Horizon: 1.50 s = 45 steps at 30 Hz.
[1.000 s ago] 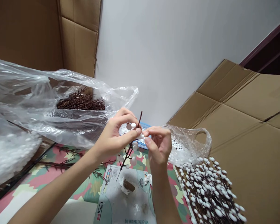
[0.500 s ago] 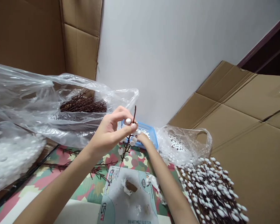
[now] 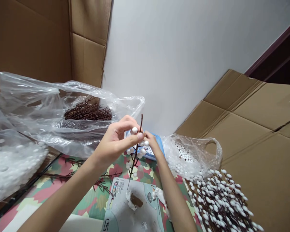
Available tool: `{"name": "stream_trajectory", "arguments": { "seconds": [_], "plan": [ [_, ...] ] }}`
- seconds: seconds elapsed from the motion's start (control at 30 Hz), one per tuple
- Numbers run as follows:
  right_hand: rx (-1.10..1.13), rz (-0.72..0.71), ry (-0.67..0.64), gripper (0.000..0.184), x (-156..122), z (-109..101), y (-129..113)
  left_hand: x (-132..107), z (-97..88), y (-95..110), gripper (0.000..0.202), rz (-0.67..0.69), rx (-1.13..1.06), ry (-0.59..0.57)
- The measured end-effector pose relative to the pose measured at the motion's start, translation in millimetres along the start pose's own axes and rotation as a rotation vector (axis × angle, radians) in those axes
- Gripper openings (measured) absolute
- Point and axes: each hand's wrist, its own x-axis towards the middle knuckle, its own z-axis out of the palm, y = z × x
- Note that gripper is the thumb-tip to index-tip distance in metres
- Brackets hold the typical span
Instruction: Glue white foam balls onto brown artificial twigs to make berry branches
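Observation:
My left hand (image 3: 117, 138) pinches a dark brown twig (image 3: 133, 162) between thumb and fingers. The twig stands nearly upright, its bare tip above my fingers. White oval buds (image 3: 140, 155) sit along its side shoots, and one more white bud (image 3: 134, 130) shows at my left fingers. Close behind the twig is my right hand (image 3: 152, 142), fingers drawn together by the left fingertips. What it holds, if anything, is hidden. Beyond it lies a blue plastic basket (image 3: 160, 149) with small white pieces inside.
A glue gun box (image 3: 118, 209) with a torn hole lies on the camouflage cloth (image 3: 91, 201). Loose twigs (image 3: 102, 183) lie left. Clear bags hold brown twigs (image 3: 88, 111) and white buds (image 3: 183, 153). Finished-looking budded stems (image 3: 222, 199) are piled right. Cardboard (image 3: 256, 122) stands behind.
My right hand has come up from the basket to the twig by my left fingertips. My left hand keeps its pinch on the twig. The whole view has shifted slightly.

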Motion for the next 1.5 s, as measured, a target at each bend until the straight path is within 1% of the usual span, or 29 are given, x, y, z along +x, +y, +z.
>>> {"name": "stream_trajectory", "arguments": {
  "seconds": [0.07, 0.13, 0.17, 0.23, 0.3, 0.37, 0.5, 0.73, 0.9, 1.0, 1.13, 1.37, 1.5],
  "plan": [
    [0.107, -0.047, 0.086, 0.022, -19, -15, -28, 0, 2.3, 0, 0.016, -0.021, -0.004, -0.01],
    [0.41, -0.191, 0.266, 0.014, -43, -27, -60, -1, 5.8, -2, 0.017, -0.047, -0.008, -0.027],
    [0.522, -0.247, 0.308, 0.009, -54, -30, -75, -2, 7.9, -2, 0.017, -0.06, -0.006, -0.04],
    [0.682, -0.354, 0.315, 0.003, -74, -33, -99, -4, 12.0, -4, 0.016, -0.082, 0.011, -0.077],
    [0.765, -0.394, 0.297, 0.007, -86, -31, -111, -6, 15.5, -5, 0.015, -0.098, 0.036, -0.114],
    [0.796, -0.401, 0.298, 0.009, -91, -28, -114, -8, 17.9, -7, 0.013, -0.118, 0.072, -0.143],
    [0.798, -0.42, 0.322, 0.01, -91, -25, -110, -9, 20.2, -7, 0.012, -0.119, 0.166, -0.162],
    [0.638, -0.477, 0.409, 0.014, -93, -23, -111, -10, 24.6, 0, 0.013, -0.055, 0.344, -0.127],
    [0.505, -0.493, 0.46, 0.015, -94, -20, -110, -11, 25.8, 1, 0.013, -0.032, 0.36, -0.111],
    [0.466, -0.517, 0.511, 0.016, -93, -17, -109, -11, 25.3, 0, 0.013, -0.027, 0.361, -0.104],
    [0.461, -0.531, 0.55, 0.017, -91, -13, -108, -10, 25.4, 0, 0.013, -0.019, 0.365, -0.103],
    [0.464, -0.515, 0.539, 0.016, -89, -13, -108, -11, 24.5, -2, 0.012, -0.022, 0.369, -0.111],
    [0.475, -0.519, 0.572, 0.018, -88, -13, -111, -10, 22.4, -5, 0.012, -0.037, 0.377, -0.122]
  ]
}}
